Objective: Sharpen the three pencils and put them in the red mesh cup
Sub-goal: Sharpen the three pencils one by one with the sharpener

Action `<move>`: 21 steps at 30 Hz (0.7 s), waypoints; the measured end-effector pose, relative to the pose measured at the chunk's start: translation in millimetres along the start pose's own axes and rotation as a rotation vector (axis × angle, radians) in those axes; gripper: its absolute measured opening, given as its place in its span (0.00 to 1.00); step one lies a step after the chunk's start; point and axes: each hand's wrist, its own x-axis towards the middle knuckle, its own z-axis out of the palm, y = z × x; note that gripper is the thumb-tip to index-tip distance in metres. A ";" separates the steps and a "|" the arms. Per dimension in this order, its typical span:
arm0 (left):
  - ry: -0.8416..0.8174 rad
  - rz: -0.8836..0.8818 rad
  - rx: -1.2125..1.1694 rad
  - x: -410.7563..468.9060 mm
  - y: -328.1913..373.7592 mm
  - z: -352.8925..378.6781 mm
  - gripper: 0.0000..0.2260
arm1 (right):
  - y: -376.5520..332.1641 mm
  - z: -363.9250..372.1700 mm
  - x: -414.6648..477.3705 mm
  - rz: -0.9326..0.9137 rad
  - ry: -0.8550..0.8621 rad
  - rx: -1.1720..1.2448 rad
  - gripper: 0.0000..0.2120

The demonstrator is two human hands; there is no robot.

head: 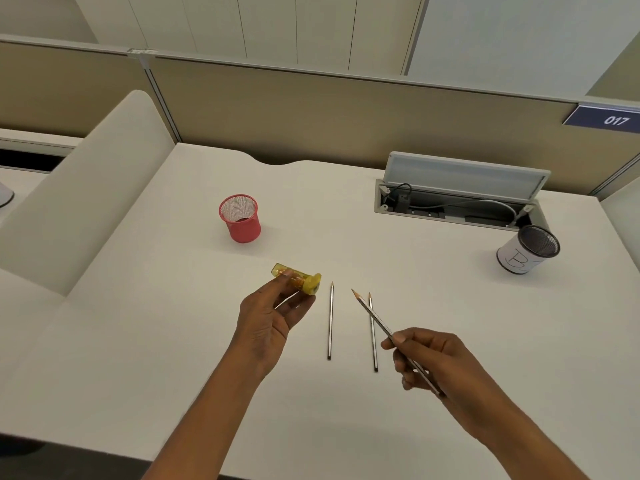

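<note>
Left hand (266,320) pinches the yellow sharpener (298,278) between thumb and fingertips, while the right hand (427,360) grips one pencil (377,318) in closed fingers, tip angled at the sharpener. Two more pencils (330,320) lie mid-table between the hands; the red mesh cup (240,220) stands upright toward the table's far edge, empty.

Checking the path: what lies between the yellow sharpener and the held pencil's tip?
Head view: one pencil lying on the desk, between sharpener and held pencil.
</note>
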 end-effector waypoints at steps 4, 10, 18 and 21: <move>-0.004 -0.015 -0.029 -0.8 -3.7 -1.7 0.07 | 13.1 0.1 9.0 -0.036 0.147 0.031 0.08; -0.004 -0.033 -0.035 -1.9 -10.3 -8.2 0.10 | 37.7 3.4 36.3 -0.037 0.363 0.069 0.05; 0.005 -0.034 -0.022 -4.8 -15.1 -11.1 0.09 | 60.4 10.4 92.0 -0.129 0.612 -0.206 0.06; 0.004 -0.046 -0.028 -6.3 -17.2 -10.4 0.09 | 66.8 15.1 111.3 -0.145 0.649 -0.360 0.06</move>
